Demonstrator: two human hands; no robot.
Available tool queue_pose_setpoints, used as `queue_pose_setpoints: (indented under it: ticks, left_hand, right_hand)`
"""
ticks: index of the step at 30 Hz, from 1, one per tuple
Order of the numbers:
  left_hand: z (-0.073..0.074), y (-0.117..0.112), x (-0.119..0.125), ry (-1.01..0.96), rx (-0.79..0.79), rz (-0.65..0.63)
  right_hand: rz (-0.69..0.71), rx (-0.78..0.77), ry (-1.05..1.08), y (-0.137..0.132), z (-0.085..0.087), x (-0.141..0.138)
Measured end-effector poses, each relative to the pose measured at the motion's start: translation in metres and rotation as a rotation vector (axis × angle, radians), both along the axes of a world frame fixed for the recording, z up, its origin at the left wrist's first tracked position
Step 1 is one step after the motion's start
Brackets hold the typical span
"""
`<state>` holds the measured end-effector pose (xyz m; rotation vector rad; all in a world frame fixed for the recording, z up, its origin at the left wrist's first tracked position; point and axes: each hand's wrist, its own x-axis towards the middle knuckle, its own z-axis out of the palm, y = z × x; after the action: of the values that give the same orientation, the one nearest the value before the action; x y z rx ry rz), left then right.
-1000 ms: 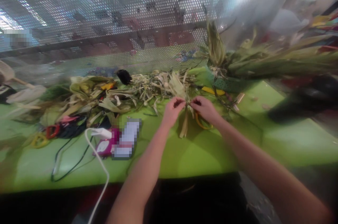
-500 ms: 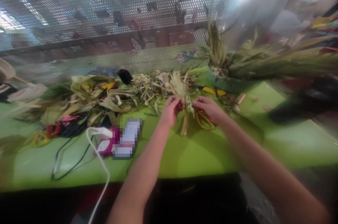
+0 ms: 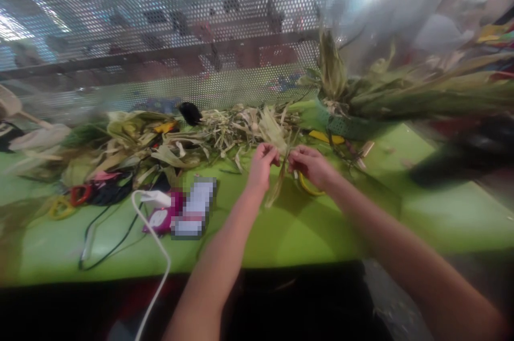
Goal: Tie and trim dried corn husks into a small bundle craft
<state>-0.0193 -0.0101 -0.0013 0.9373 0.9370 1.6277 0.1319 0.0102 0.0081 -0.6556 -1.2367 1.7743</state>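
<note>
Pale husk strip [image 3: 275, 191], pinched in right hand [image 3: 310, 163]: draw gently and evenly beside left hand [image 3: 263, 165], of grip too hidden to tell, to avoid splitting.

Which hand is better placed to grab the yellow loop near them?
Probably the right hand: the yellow loop shows just below it, while the left hand is beyond the husk strip.

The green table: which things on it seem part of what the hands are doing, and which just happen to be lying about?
Seem part of the work:
- husk bundle, at the left hand and right hand
- husk pile behind, perhaps supply
- yellow loop by the right hand, possibly a scissor handle

Probably just lying about:
- phone-like slab
- white cable
- black object
</note>
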Motion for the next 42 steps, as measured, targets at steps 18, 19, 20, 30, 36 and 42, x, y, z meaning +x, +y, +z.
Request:
queue_pose_setpoints:
  ticks: [18, 19, 20, 30, 36, 42]
  left_hand:
    - [0.013, -0.013, -0.004, 0.160, -0.024, -0.190]
    - [0.014, -0.013, -0.004, 0.148, -0.073, -0.186]
    - [0.014, -0.013, -0.005, 0.146, -0.111, -0.191]
    - [0.004, -0.008, -0.002, 0.337, -0.149, -0.252]
    - [-0.004, -0.005, 0.005, 0.301, -0.150, -0.189]
    - [-0.001, -0.005, 0.000, 0.374, -0.109, -0.126]
  right_hand:
    - [-0.202, 0.105, -0.320, -0.002, 0.000, -0.001]
    - [-0.206, 0.100, -0.310, -0.001, 0.000, 0.000]
    - [-0.204, 0.094, -0.297, 0.000, 0.001, 0.002]
    - [-0.198, 0.086, -0.294, 0.001, 0.004, 0.003]
    - [-0.325, 0.068, -0.316, 0.004, 0.002, 0.005]
    - [-0.305, 0.111, -0.335, 0.003, 0.004, 0.007]
